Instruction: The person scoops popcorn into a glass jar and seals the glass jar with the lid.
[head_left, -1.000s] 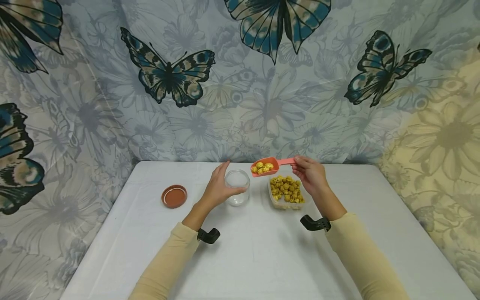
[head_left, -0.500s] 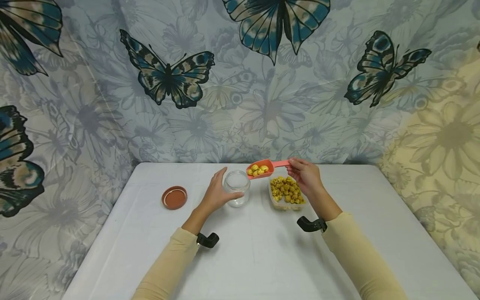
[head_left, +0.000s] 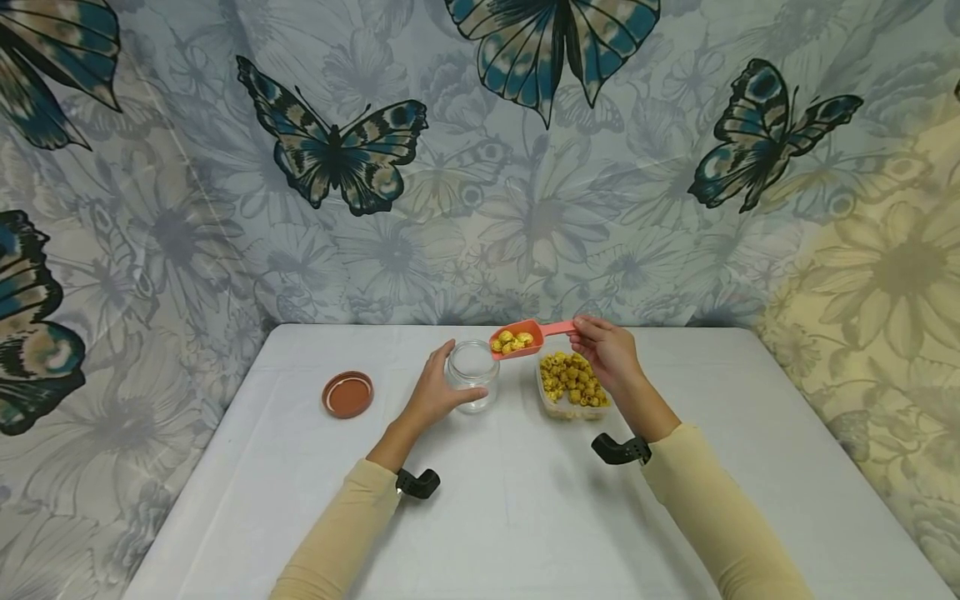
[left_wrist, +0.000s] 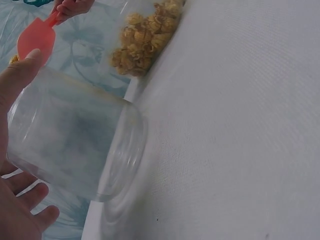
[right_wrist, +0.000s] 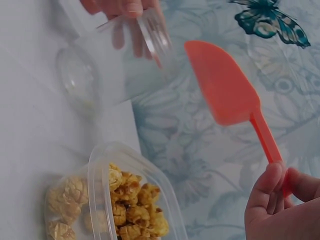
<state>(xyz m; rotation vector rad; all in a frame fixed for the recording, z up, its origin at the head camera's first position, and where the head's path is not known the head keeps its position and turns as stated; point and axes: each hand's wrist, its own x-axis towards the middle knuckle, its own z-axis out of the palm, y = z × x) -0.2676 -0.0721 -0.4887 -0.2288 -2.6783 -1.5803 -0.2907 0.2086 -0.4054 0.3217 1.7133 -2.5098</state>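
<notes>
A clear jar [head_left: 477, 385] stands upright on the table, its mouth uncovered. My left hand [head_left: 435, 386] holds it from the left, thumb across the near side and fingers round the far side. In the left wrist view the jar [left_wrist: 70, 135] looks see-through, with no popcorn visible inside. My right hand [head_left: 611, 357] pinches the handle of an orange-red scoop [right_wrist: 225, 87] between thumb and fingers. Several pieces of yellow caramel popcorn [head_left: 513, 341] lie in the scoop, whose front edge is right by the jar's rim on the right side.
A clear plastic tub [head_left: 567, 411] filled with popcorn [head_left: 573, 377] stands right of the jar, beneath the right hand. Left of the jar lies a round brown lid [head_left: 347, 394]. The white table [head_left: 495, 517] ends at a butterfly-patterned cloth backdrop [head_left: 420, 267].
My right hand has moved left and slightly down, bringing the loaded scoop from above the tub to the jar's rim. My left hand has lowered slightly around the jar.
</notes>
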